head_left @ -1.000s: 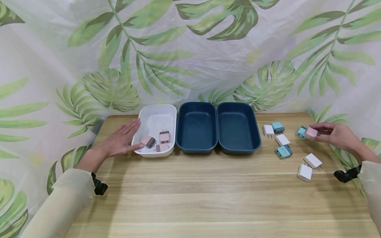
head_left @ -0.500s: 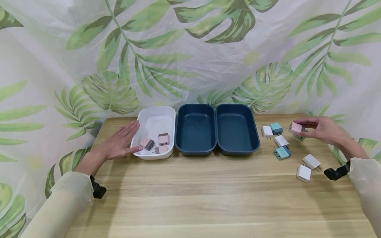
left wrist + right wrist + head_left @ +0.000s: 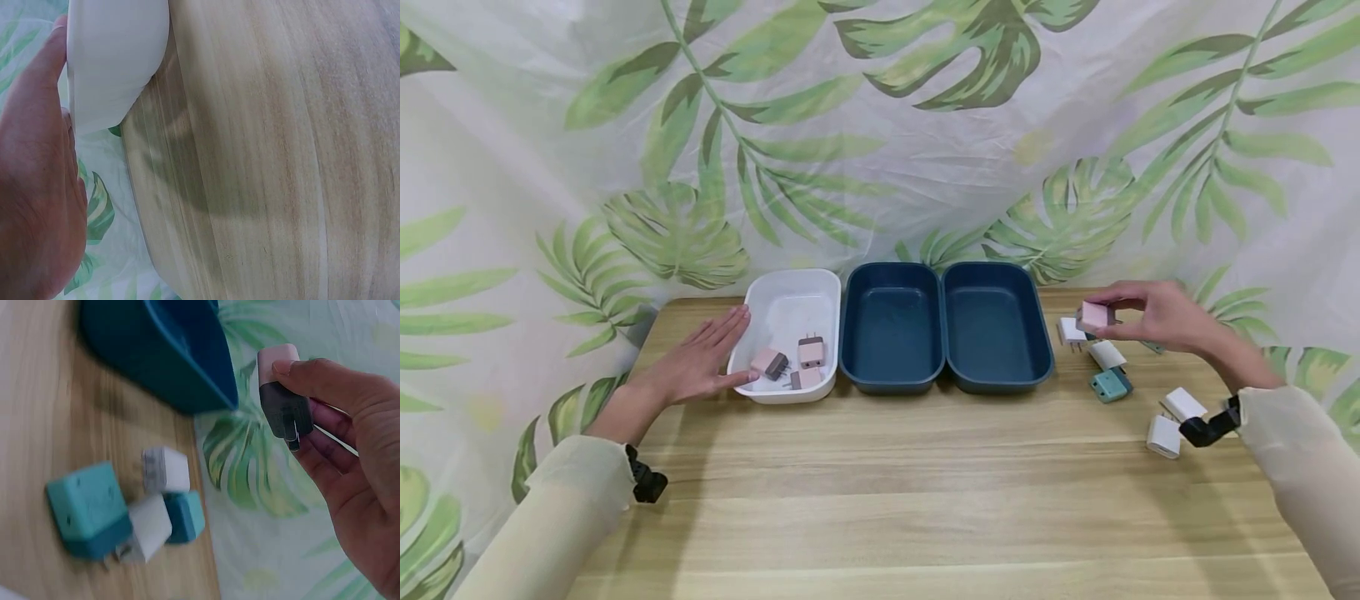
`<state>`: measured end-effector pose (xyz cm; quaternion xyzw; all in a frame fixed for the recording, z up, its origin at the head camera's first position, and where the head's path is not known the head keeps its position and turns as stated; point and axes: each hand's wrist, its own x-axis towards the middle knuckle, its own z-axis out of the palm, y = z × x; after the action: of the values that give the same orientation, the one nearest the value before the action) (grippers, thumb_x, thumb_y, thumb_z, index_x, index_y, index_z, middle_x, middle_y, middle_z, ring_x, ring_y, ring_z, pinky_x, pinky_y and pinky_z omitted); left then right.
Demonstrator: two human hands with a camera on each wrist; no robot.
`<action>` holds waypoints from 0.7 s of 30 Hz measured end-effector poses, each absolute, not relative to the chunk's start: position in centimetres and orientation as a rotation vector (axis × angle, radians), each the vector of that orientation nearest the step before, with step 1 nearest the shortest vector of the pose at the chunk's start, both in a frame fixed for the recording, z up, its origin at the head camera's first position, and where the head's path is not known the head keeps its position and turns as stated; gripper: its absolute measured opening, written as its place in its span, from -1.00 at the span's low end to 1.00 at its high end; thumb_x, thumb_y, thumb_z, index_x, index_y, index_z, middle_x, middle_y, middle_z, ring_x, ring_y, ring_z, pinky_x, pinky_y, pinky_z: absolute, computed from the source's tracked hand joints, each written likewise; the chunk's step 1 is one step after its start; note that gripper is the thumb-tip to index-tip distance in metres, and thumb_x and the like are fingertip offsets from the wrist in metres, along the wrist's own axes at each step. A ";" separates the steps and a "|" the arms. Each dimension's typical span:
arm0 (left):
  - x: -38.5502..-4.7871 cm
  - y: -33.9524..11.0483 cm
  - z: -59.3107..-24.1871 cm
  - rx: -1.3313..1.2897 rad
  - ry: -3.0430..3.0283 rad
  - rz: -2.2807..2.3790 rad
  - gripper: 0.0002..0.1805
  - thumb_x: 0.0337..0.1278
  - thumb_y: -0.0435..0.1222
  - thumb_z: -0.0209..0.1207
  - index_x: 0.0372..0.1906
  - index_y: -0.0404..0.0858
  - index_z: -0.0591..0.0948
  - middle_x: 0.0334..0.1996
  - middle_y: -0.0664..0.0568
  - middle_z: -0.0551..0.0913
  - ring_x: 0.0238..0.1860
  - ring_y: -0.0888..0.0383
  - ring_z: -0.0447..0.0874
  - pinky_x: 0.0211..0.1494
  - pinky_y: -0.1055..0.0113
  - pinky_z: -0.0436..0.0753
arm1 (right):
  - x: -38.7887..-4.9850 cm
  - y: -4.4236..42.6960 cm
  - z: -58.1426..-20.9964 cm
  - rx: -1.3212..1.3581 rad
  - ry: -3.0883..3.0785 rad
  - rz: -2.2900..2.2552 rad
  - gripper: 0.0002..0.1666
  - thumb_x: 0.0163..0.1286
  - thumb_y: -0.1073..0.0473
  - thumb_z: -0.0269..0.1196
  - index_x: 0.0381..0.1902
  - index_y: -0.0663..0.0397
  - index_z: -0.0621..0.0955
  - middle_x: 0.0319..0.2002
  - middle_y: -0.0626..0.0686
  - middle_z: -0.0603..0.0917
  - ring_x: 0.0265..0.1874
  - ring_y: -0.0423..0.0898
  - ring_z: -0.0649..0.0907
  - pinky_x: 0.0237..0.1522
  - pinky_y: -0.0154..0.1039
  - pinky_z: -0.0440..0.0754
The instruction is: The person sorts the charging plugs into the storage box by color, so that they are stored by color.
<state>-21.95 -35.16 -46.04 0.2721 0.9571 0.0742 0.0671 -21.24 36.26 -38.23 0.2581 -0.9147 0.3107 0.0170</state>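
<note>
While resting a straight-fingered left grip [image 3: 688, 367] against the white tray [image 3: 793, 304] at centre left, pinched a pink plug [image 3: 1095, 316] in the right grip [image 3: 1167, 317] near white plugs [image 3: 1107, 356], frame right.

Table: a pale brown, wood-grained top [image 3: 880, 492] with rounded far corners, its streaks running left to right.
Backdrop: a whitish, lightly creased cloth [image 3: 917, 187] beyond the table's far edge and along its left and right sides.
Cloth print: green fronds [image 3: 722, 96], broad split leaves [image 3: 947, 54], faint yellow blotches [image 3: 1033, 146].
</note>
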 end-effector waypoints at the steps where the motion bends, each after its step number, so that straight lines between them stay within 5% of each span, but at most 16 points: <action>1: -21.9 -35.2 -46.0 0.819 2.884 0.221 0.16 0.44 0.24 0.15 0.73 -0.32 -0.17 0.74 -0.20 -0.21 0.73 -0.21 -0.23 0.67 -0.30 -0.06 | -21.3 35.8 -38.1 0.814 -2.837 0.976 -0.44 0.13 0.36 0.62 0.14 0.14 0.78 0.00 0.12 0.82 -0.12 -0.41 0.69 -0.10 -0.66 0.57; 8: -21.9 -35.2 -46.1 0.826 2.874 0.195 0.15 0.46 0.24 0.12 0.73 -0.34 -0.19 0.74 -0.23 -0.22 0.72 -0.23 -0.23 0.68 -0.28 -0.06 | -21.9 32.6 -37.9 0.907 -2.843 0.960 -0.45 0.20 0.26 0.61 0.18 0.08 0.77 0.06 0.07 0.81 -0.14 -0.30 0.71 -0.16 -0.55 0.61; 16: -22.0 -35.2 -46.2 0.817 2.889 0.191 0.16 0.44 0.23 0.14 0.73 -0.34 -0.16 0.74 -0.22 -0.20 0.72 -0.23 -0.22 0.68 -0.29 -0.07 | -22.8 29.0 -38.4 1.033 -2.759 1.100 -0.50 0.24 0.30 0.58 0.16 0.16 0.77 0.11 0.18 0.78 -0.09 -0.02 0.75 -0.01 -0.57 0.62; 21: -22.0 -35.1 -46.0 0.815 2.880 0.223 0.15 0.44 0.23 0.14 0.72 -0.35 -0.16 0.74 -0.23 -0.20 0.72 -0.25 -0.22 0.67 -0.30 -0.07 | -23.4 26.8 -38.7 1.074 -2.750 1.105 -0.52 0.27 0.25 0.58 0.16 0.10 0.78 0.11 0.13 0.78 -0.09 -0.04 0.74 0.02 -0.32 0.73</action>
<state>-21.97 -35.13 -45.96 0.2708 0.9572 0.0741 0.0702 -23.40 26.85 -38.70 0.3408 -0.8724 0.3504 -0.0052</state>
